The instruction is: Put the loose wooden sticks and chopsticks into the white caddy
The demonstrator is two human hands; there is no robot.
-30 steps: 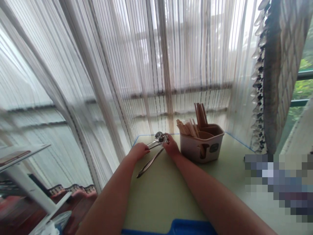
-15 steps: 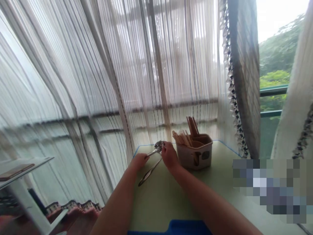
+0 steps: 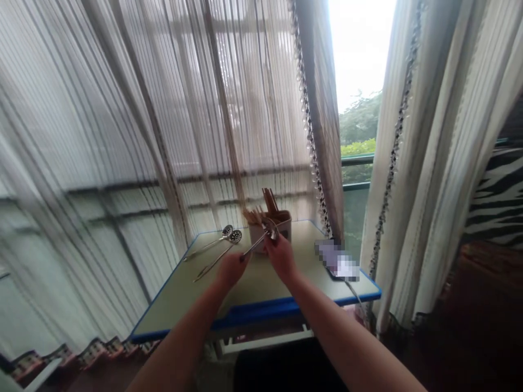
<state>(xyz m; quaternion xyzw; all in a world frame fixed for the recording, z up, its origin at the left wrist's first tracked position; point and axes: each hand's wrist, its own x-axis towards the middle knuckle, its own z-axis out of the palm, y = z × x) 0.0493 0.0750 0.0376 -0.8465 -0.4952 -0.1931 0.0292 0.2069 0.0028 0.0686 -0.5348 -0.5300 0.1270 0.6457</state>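
Note:
Both hands hold one shiny metal spoon (image 3: 255, 245), tilted up to the right in front of the utensil holder. My left hand (image 3: 232, 270) is closed on its lower handle end. My right hand (image 3: 280, 256) grips it close to the rounded head, which faces up; whether that head has holes is unclear. To the left, a metal slotted spoon (image 3: 235, 236) lies on the table with its handle toward me. Beside it rests a second slotted spoon (image 3: 227, 232). Behind my right hand stands the pale utensil holder (image 3: 257, 238), partly hidden, with wooden chopsticks (image 3: 270, 200) sticking up.
The light table (image 3: 180, 305) has a blue edge. At its right side lies a blurred-out flat device (image 3: 337, 261) with a cable (image 3: 354, 291) hanging over the edge. Sheer curtains (image 3: 196, 109) hang close behind the table.
The view has swung right and pulled back, showing more of the table. The hands now hold the spoon in front of the utensil holder, and two slotted spoons show clear of them.

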